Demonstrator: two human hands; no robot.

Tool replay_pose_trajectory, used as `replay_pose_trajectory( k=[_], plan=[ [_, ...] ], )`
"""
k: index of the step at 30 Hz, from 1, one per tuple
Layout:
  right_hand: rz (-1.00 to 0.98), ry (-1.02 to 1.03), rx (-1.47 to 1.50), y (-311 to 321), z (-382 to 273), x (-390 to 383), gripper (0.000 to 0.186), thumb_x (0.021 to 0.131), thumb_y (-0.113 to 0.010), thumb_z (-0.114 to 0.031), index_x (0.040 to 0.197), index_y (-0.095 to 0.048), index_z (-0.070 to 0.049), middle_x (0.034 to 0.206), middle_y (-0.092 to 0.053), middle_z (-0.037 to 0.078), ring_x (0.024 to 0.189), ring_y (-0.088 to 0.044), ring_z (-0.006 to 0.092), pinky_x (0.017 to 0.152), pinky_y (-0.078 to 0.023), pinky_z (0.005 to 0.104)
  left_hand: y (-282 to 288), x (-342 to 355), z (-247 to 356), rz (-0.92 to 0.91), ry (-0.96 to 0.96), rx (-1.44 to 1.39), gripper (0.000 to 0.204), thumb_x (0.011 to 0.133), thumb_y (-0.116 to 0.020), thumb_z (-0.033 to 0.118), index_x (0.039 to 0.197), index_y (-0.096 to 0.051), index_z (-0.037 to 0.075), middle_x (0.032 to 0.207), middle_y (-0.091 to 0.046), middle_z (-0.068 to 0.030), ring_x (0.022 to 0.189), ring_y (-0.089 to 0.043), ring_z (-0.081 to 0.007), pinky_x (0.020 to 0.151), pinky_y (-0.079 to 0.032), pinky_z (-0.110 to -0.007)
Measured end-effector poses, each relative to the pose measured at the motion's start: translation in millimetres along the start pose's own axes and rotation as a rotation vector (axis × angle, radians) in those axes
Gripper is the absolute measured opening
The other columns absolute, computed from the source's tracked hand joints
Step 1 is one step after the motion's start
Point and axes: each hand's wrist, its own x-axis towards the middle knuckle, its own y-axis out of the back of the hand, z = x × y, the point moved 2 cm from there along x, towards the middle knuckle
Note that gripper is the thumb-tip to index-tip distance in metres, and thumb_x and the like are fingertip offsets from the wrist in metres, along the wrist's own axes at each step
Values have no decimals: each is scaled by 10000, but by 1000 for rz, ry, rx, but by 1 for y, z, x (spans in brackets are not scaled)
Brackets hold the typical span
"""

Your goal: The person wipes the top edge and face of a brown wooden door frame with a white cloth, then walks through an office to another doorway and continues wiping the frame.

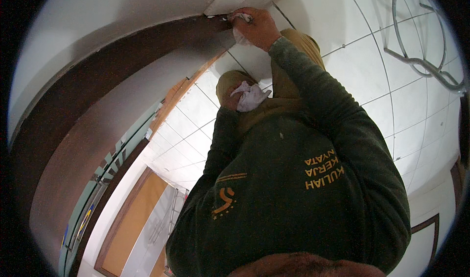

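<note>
My right hand reaches far forward and presses a small white wad of tissue against the end of a dark brown curved trim, where it meets the white tiled floor. My left hand rests by my knee in khaki trousers. Its fingers are closed on a crumpled white tissue. Both arms are in dark green sleeves, and my green-shirted torso fills the lower middle of the view.
A white curved wall surface runs above the brown trim. A white metal scroll railing stands at the upper right. A wooden door panel and a glass-edged frame lie at the lower left.
</note>
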Motion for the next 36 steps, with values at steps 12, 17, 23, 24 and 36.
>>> replay_pose_trajectory(
  k=[12,17,23,24,36],
  plan=[
    [-78,-61,24,5,-11,4,186,796,-557,-167,903,-657,-52,685,-622,76,580,-561,111,551,-472,270,-2,-16,25,60,-68,327,387,763,-603,177,1137,-587,78,1138,-584,-94,1087,-519,-223,938,-389,-313],
    [-62,-16,-19,5,2,11,195,792,-580,-182,914,-658,-51,686,-616,73,603,-544,78,539,-464,264,1,-5,17,-6,-113,114,392,760,-593,166,1140,-583,69,1132,-583,-111,1088,-517,-234,940,-383,-321],
    [-60,-157,108,2,2,8,192,798,-573,-179,904,-659,-43,706,-619,57,644,-540,75,586,-468,263,8,4,-16,18,-145,170,390,766,-587,155,1147,-577,72,1142,-575,-108,1099,-508,-232,949,-375,-325],
    [-76,-104,106,-1,-3,9,193,803,-569,-178,904,-658,-40,704,-618,57,646,-542,78,592,-468,263,12,9,-31,13,-223,137,394,763,-589,145,1151,-576,81,1145,-573,-108,1104,-505,-234,952,-373,-325],
    [-47,-15,61,3,-4,10,184,810,-567,-193,887,-664,-56,675,-619,38,615,-547,98,588,-468,271,1,4,8,14,6,107,369,747,-605,120,1115,-599,99,1144,-577,-96,1108,-502,-218,956,-375,-317]
  ],
)
